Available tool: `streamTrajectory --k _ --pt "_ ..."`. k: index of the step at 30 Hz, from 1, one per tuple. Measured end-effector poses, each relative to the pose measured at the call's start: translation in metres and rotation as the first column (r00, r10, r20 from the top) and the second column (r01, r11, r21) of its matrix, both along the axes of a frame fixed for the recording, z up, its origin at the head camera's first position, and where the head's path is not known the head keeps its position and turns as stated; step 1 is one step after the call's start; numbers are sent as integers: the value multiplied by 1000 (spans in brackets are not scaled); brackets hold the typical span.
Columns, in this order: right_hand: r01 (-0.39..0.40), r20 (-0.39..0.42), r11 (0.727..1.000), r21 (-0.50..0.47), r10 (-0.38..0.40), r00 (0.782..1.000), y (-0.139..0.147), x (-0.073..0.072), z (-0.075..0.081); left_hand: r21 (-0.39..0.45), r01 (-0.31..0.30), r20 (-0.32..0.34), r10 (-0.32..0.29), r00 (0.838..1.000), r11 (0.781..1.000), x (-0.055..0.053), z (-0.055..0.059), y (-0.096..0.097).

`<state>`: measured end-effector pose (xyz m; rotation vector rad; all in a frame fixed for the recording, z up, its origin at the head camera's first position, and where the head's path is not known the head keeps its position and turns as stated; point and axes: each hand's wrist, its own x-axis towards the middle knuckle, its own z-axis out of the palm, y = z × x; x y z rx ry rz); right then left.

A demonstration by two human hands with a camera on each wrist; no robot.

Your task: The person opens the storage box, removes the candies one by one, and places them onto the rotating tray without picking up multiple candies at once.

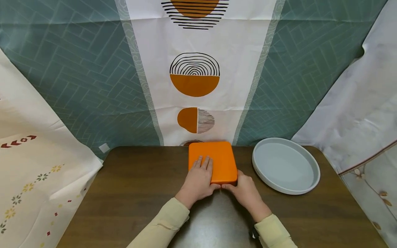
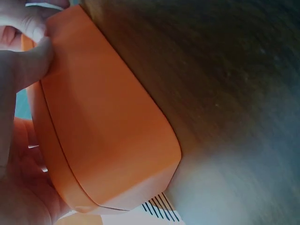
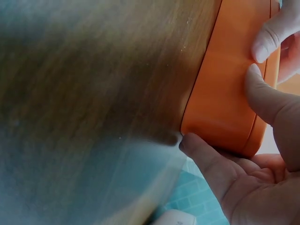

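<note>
An orange box (image 1: 221, 160) with rounded corners lies at the back middle of the table. In the left wrist view a thin seam runs round it just below its top, marking a lid (image 2: 51, 136). My left hand (image 1: 196, 182) rests on the lid with straight fingers, its thumb against the front side near the seam. At the front right corner my right hand (image 1: 246, 191) holds the box, thumb on the front wall and fingers along the right side. Both thumb tips nearly meet at the seam. The lid looks closed; the inside is hidden.
A round, pale grey tray (image 1: 285, 165) with a low rim stands right of the box. The brown wooden table (image 1: 139, 196) ends just behind the box at a hanging green and white cloth (image 1: 198, 100). Pale patterned cloths hang on both sides.
</note>
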<state>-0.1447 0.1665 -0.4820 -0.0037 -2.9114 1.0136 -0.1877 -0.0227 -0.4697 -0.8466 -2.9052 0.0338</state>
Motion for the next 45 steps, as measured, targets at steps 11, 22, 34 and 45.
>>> streamTrajectory --k 11,22,34,45 --pt "19 -39 1000 21 -19 999 -3 -1 -4 -30 37 -74 -39 996 999 -4 -6 -5" --pt "58 -104 998 32 -55 993 -8 -1 -8 -23 163 -177 -164 970 986 -10 -4 -6" --pt "83 -114 996 39 -78 990 -6 4 -6 -129 233 -185 -254 949 964 -8 -3 -2" --pt "97 -93 995 29 -94 991 -4 -2 -5 -282 272 -248 -343 906 920 -7 -4 4"
